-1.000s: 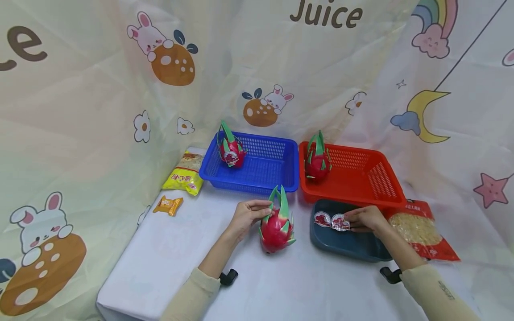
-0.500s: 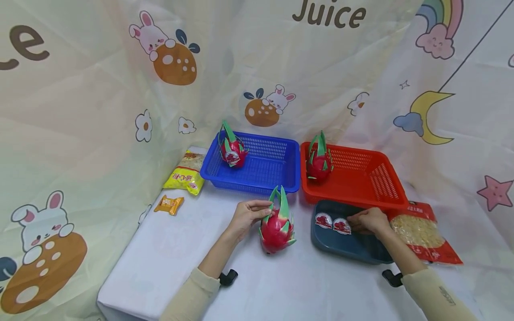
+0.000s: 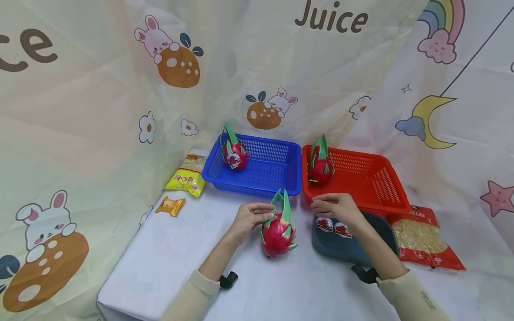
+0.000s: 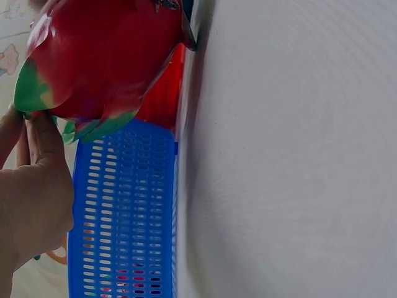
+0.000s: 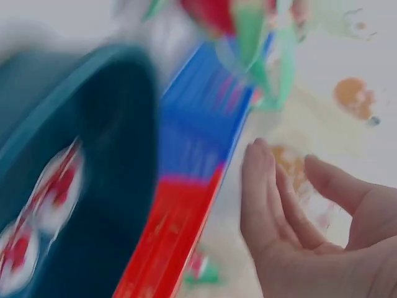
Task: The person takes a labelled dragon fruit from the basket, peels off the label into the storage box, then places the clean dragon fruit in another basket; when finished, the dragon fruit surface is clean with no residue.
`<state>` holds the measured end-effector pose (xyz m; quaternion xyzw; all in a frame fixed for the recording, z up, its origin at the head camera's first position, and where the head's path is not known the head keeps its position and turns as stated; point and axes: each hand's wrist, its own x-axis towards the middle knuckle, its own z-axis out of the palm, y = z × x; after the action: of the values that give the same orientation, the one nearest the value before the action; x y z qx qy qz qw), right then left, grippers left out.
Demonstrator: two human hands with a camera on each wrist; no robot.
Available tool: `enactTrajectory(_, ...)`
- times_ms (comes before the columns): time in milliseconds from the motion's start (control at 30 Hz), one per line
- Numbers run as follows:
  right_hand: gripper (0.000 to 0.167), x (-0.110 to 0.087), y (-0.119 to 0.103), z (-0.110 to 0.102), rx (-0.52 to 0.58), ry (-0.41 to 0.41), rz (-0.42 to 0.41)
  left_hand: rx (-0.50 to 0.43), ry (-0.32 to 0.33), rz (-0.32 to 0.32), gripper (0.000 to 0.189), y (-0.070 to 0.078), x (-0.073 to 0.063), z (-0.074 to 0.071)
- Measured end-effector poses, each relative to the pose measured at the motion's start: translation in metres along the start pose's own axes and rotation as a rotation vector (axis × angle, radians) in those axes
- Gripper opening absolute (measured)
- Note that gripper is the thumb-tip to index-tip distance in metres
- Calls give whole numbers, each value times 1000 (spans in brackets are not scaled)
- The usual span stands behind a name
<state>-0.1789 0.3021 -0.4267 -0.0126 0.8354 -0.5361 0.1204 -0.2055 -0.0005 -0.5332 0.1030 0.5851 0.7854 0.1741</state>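
In the head view my left hand (image 3: 250, 221) pinches a green leaf at the top of a pink toy dragon fruit (image 3: 277, 238), which stands upright on the white table. The left wrist view shows the thumb and fingers at a leaf of this dragon fruit (image 4: 108, 56). My right hand (image 3: 337, 208) hovers over the left rear of a dark blue-green tray (image 3: 341, 248). In the right wrist view that hand (image 5: 310, 230) has thumb and fingers apart, nothing between them. Two round dragon fruit stickers (image 3: 325, 224) lie in the tray.
A blue basket (image 3: 265, 171) and a red basket (image 3: 367, 185) stand at the back. The blue one holds a stickered dragon fruit (image 3: 237, 156), the red one another dragon fruit (image 3: 321, 169). Yellow bag (image 3: 186, 176) and orange packet (image 3: 170, 206) lie left, red bag (image 3: 425, 236) right.
My right hand has lifted from beside the stickers in the tray and moved left, toward the dragon fruit. The left hand keeps its grip on the leaf.
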Motion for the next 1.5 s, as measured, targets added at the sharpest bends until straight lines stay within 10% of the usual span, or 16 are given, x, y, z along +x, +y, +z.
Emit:
enactTrajectory(300, 44, 21, -14, 56, 137, -158, 6, 8, -36, 5, 34, 0, 0, -2)
enactTrajectory(633, 39, 17, -6, 58, 201, -132, 31, -24, -54, 52, 36, -2, 5, -1)
enactTrajectory(1133, 49, -9, -30, -13, 301, -24, -20, -244, -99, -118, 48, 4, 32, 27)
enactTrajectory(1500, 15, -2, -57, -95, 486, 83, -63, -593, -150, -234, 53, 0, 54, 65)
